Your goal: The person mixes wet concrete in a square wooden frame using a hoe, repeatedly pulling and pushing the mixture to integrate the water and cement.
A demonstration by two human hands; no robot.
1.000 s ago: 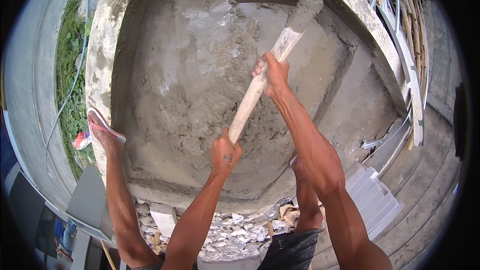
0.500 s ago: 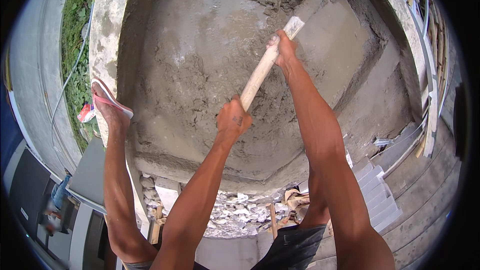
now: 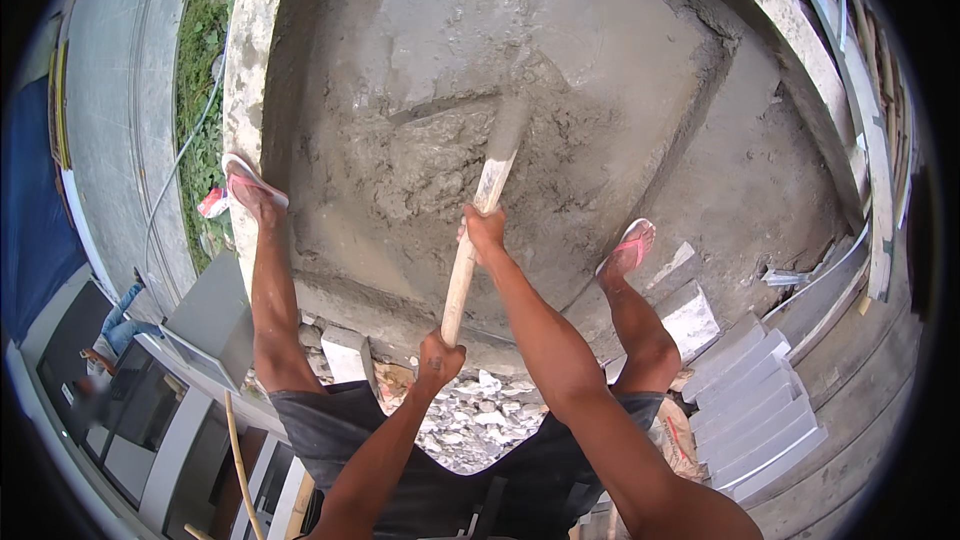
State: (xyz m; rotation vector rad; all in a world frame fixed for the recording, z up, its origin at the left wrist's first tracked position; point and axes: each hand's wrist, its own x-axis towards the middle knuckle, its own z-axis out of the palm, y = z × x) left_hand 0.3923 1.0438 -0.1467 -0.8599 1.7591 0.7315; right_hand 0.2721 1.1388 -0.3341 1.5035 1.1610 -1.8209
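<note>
My left hand (image 3: 440, 358) is wrapped round the near end of a hoe's pale wooden handle (image 3: 462, 285). Farther up the same handle, my right hand (image 3: 484, 230) grips it too. Grey mortar coats the handle's far part, and the hoe's blade (image 3: 445, 108) lies mostly sunk in the mix, with only an edge showing. Around it spreads wet grey mortar (image 3: 400, 175), lumpy near the blade and smooth and watery toward the far side.
A low concrete wall (image 3: 243, 90) bounds the mortar at the left; my left sandalled foot (image 3: 255, 185) stands on it. My right foot (image 3: 630, 245) rests at the right edge. White rubble (image 3: 480, 420) lies below me, stacked grey panels (image 3: 755, 410) at lower right. A person (image 3: 110, 335) is at far left.
Both hands have drawn the hoe nearer to me and leftward, and its handle now stands steeper in the view. Its blade has come from the far side to mid-mortar. My right foot has come into view.
</note>
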